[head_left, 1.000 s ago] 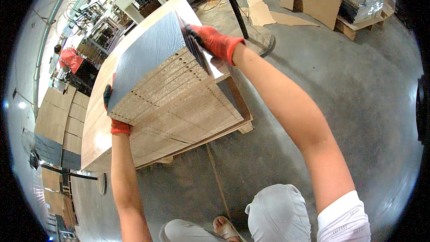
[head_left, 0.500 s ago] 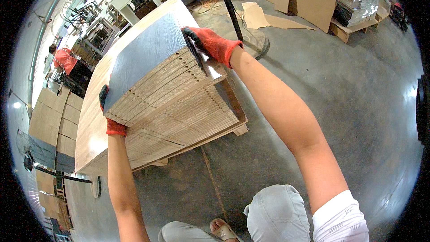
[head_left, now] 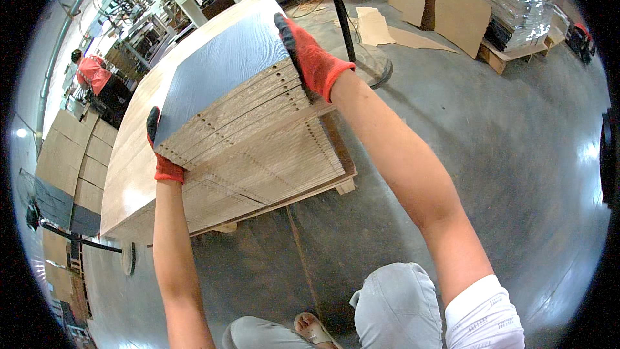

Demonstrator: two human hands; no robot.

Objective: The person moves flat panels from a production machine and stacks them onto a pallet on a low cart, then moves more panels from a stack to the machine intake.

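Observation:
A stack of boards (head_left: pixel 223 58) with a dark blue-grey wood-grain top face lies between my two hands. Drilled holes line the light edges of its boards. My left hand (head_left: pixel 166 155), in a red glove with black-coated fingers, grips the near left end. At the opposite end my right hand (head_left: pixel 313 61), gloved the same way, presses against the side with its fingers pointing away from me. Parts of the fingers on both hands are hidden by the stack. Beneath it is a larger pile of light wood-grain boards (head_left: pixel 271 167), also with rows of holes along the edges.
The large pile rests on a wooden pallet (head_left: pixel 347 186). A black stand pole (head_left: pixel 339 16) rises beyond my right hand. Torn cardboard (head_left: pixel 455 16) and a plastic-wrapped load (head_left: pixel 513 0) stand at the far right. Another person (head_left: pixel 95 76) is at machinery far left.
My right hand has shifted slightly along the stack's end, its fingers now straighter. The stack's top boards look more evenly aligned at that end. My left hand stays at its end.

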